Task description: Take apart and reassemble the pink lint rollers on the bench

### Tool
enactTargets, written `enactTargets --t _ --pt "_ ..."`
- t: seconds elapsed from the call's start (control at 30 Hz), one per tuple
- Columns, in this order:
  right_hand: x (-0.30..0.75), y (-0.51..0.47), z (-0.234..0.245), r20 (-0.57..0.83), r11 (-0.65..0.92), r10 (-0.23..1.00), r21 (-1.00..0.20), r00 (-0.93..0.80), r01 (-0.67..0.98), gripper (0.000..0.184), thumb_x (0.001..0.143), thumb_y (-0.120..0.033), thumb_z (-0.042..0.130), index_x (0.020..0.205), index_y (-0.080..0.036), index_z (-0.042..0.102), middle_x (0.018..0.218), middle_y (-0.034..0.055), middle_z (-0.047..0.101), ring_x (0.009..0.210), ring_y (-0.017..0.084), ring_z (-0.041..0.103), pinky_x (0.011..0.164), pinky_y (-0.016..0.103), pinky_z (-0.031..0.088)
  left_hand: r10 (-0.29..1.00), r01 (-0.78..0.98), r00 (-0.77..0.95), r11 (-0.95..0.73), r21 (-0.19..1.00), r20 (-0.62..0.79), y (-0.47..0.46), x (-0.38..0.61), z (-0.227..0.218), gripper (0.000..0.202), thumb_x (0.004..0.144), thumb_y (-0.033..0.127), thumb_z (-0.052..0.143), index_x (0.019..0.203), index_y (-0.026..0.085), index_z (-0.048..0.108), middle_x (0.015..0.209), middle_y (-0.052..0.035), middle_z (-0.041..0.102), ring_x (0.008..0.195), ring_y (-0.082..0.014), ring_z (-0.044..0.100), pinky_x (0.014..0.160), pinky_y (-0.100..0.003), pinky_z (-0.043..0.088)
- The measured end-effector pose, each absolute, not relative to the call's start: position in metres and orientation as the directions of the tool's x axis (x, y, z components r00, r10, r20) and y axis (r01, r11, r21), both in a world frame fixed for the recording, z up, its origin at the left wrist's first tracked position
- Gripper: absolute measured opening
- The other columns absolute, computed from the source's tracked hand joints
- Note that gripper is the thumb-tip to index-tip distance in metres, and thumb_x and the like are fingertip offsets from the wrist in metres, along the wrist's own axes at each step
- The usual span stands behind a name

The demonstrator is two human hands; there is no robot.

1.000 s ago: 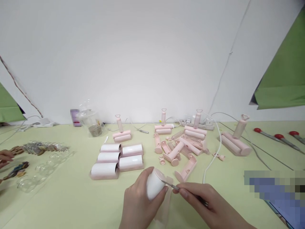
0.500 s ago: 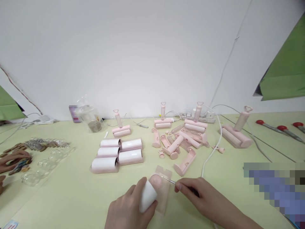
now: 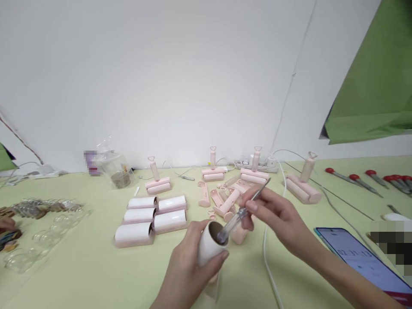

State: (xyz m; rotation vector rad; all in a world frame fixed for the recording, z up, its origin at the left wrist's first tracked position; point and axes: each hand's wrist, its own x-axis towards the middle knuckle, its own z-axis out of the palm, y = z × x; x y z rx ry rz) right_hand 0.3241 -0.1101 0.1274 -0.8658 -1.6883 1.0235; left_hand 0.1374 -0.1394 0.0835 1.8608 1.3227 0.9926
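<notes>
Left hand (image 3: pixel 189 262) clamped round white roll (image 3: pixel 206 250), near middle of table (image 3: pixel 93 274). Right hand (image 3: pixel 277 210) pinches tool (image 3: pixel 233 223), now flipped: clear handle end at roll's mouth. Pink end no longer covers core; inside reachable.

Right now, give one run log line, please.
left hand: grips white roll; right hand: holds clear-ended tool at roll's open end; table: pink parts
</notes>
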Motion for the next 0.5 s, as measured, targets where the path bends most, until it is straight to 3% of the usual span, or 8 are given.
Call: enactTargets --t 0.17,0.27,0.33,0.4,0.5 --pt "0.313 -0.105 0.121 0.356 0.515 0.836 -0.772 -0.418 0.372 0.014 0.082 -0.031 0.049 0.082 -0.023 0.061 0.096 0.004 0.053 0.087 0.016 0.054 0.073 0.027 0.045 0.916 0.261 0.288 -0.356 0.897 0.28 -0.12 0.145 0.084 0.043 0.074 0.03 0.06 0.114 0.026 0.046 0.119 -0.0014 0.052 0.113 -0.0199 0.044 0.093 -0.028 0.036" --pt "0.319 -0.094 0.113 0.196 0.489 0.827 -0.714 -0.527 0.501 0.017 0.079 -0.025 0.049 0.071 -0.024 0.063 0.116 0.0019 0.047 0.094 0.017 0.053 0.072 0.026 0.045 0.912 0.314 0.341 -0.338 0.887 0.227 -0.112 0.148 0.081 0.048 0.07 0.03 0.065 0.114 0.026 0.048 0.118 -0.0007 0.054 0.111 -0.02 0.046 0.093 -0.029 0.036" --pt "0.325 -0.087 0.11 0.038 0.467 0.777 -0.704 -0.628 0.535 0.022 0.079 -0.022 0.048 0.062 -0.021 0.062 0.113 0.0006 0.052 0.084 0.016 0.057 0.066 0.026 0.046 0.905 0.34 0.388 -0.315 0.886 0.173 -0.109 0.151 0.077 0.048 0.068 0.03 0.066 0.113 0.025 0.05 0.115 -0.0004 0.056 0.107 -0.0203 0.049 0.092 -0.029 0.037" --pt "0.328 -0.084 0.111 -0.034 0.447 0.742 -0.719 -0.67 0.532 0.027 0.08 -0.023 0.047 0.056 -0.019 0.059 0.103 0.0012 0.058 0.078 0.016 0.059 0.064 0.027 0.046 0.897 0.333 0.412 -0.311 0.89 0.159 -0.107 0.154 0.073 0.046 0.068 0.03 0.065 0.111 0.025 0.05 0.114 -0.0004 0.056 0.106 -0.0201 0.05 0.091 -0.029 0.038" --pt "0.332 -0.085 0.122 0.124 0.421 0.818 -0.794 -0.562 0.438 0.027 0.084 -0.034 0.045 0.069 -0.02 0.062 0.105 0.0029 0.059 0.093 0.02 0.056 0.072 0.029 0.047 0.918 0.342 0.341 -0.32 0.883 0.2 -0.107 0.152 0.071 0.04 0.073 0.032 0.06 0.111 0.023 0.049 0.11 -0.002 0.057 0.102 -0.0191 0.052 0.086 -0.029 0.041"
